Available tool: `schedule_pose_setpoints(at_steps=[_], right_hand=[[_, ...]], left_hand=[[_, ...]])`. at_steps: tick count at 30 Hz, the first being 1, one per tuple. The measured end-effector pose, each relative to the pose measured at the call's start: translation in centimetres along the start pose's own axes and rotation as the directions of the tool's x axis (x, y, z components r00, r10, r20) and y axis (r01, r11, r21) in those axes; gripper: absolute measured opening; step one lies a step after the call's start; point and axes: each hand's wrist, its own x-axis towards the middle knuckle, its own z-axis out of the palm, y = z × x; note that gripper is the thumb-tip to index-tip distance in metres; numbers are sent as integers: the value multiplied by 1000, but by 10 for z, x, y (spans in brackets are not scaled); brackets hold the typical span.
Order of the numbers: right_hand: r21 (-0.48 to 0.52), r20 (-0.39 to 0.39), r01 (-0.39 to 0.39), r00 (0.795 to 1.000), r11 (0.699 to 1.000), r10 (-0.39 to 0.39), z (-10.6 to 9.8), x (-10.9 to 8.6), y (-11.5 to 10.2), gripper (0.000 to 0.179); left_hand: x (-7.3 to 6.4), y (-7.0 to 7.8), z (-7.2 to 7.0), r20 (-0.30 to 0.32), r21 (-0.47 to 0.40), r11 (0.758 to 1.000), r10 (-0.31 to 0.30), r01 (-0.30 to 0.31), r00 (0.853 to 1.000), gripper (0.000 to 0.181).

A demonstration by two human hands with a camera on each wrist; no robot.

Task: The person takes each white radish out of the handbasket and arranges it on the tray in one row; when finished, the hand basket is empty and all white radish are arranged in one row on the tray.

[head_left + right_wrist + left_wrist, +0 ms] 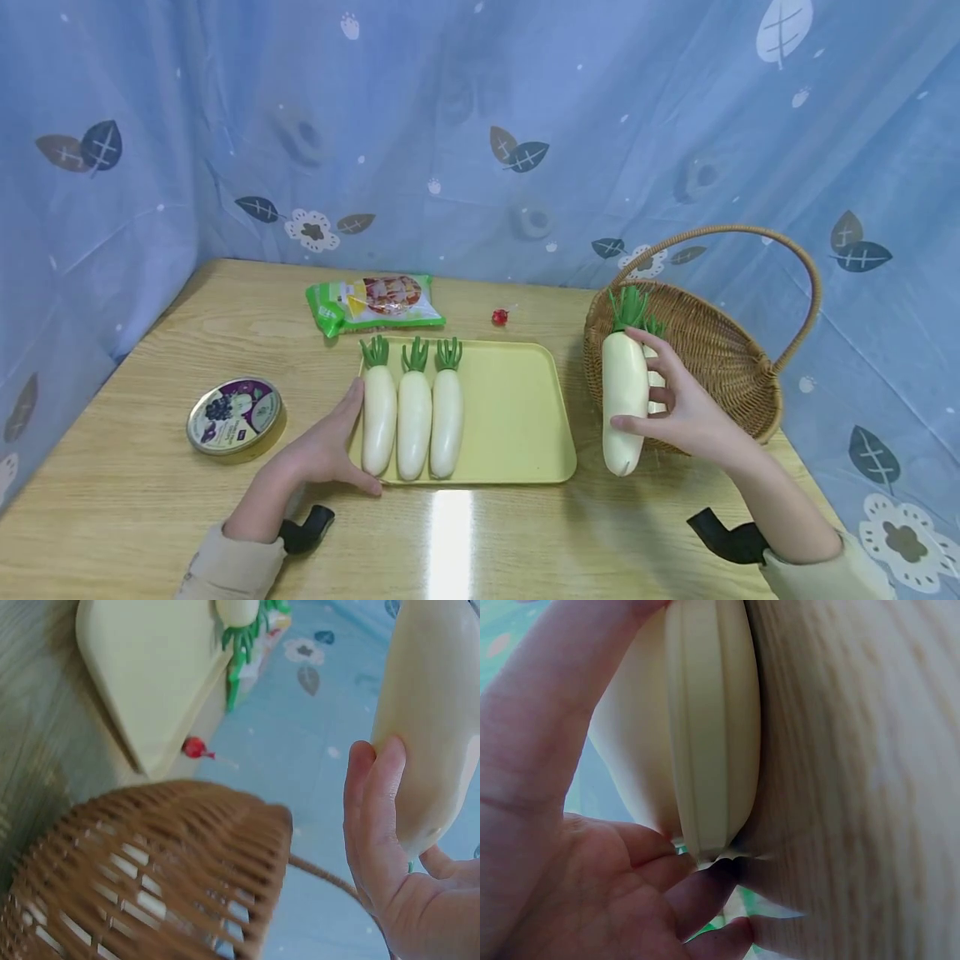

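Observed the right hand (678, 412) clamped round a white radish (624, 400), held before the wicker basket (712, 367) near the right edge of the bench (135, 508) — behind it, another radish (656, 382), partly hidden. Found the left hand (322, 450) with thumb and fingers spread apart, touching the yellow tray (517, 417) at its left side. Counted three radishes (414, 425) on that tray — side by side, green tops toward the bench's far edge.
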Motion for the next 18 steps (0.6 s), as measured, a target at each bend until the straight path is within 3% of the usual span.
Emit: schedule_pose_setpoints(at_steps=[6,18], right_hand=[[21,29,-12,1000,1000,11,9,8,3,96],[35,63,42,997,999,-44,32,20,7,94]], left_hand=[[1,1,-1,-2,2,1000,15,-15,1000,145],[0,0,0,-6,4,999,36,-36,999,144]])
